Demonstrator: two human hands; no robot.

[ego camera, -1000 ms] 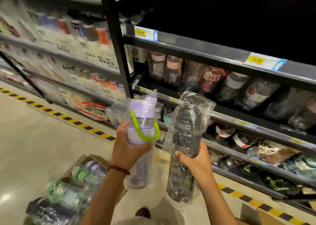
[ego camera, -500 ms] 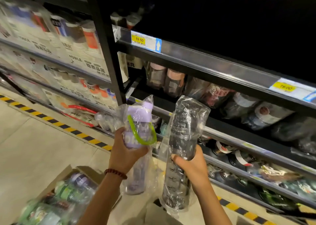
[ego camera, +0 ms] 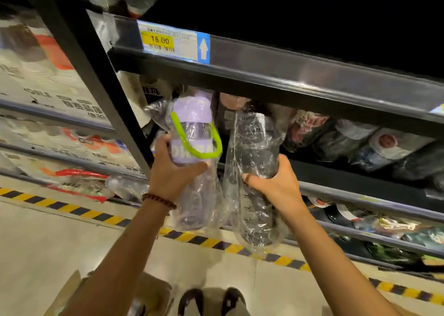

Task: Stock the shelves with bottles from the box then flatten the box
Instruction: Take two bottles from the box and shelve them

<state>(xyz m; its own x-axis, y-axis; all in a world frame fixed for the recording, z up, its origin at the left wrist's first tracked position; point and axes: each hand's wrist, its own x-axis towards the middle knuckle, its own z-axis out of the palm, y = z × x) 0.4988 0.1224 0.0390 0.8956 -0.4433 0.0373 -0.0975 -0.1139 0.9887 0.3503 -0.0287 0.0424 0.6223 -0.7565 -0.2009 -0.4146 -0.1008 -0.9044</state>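
Your left hand (ego camera: 173, 171) grips the purple bottle (ego camera: 192, 133) and your right hand (ego camera: 274, 186) the dark bottle (ego camera: 254, 147), both bagged, tops just under the shelf edge (ego camera: 264, 75) tagged "18.00" (ego camera: 158, 40).

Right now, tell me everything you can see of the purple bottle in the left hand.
The purple bottle is see-through lilac plastic with an opaque lilac cap, a lime-green carry loop and a pale band with white lettering. A crinkled clear plastic bag wraps it whole. It stands about upright, cap raised to the black shelf edge. The left hand grips its middle through the bag; its lower half hangs below. The bagged dark bottle sits just right; whether they touch is unclear.
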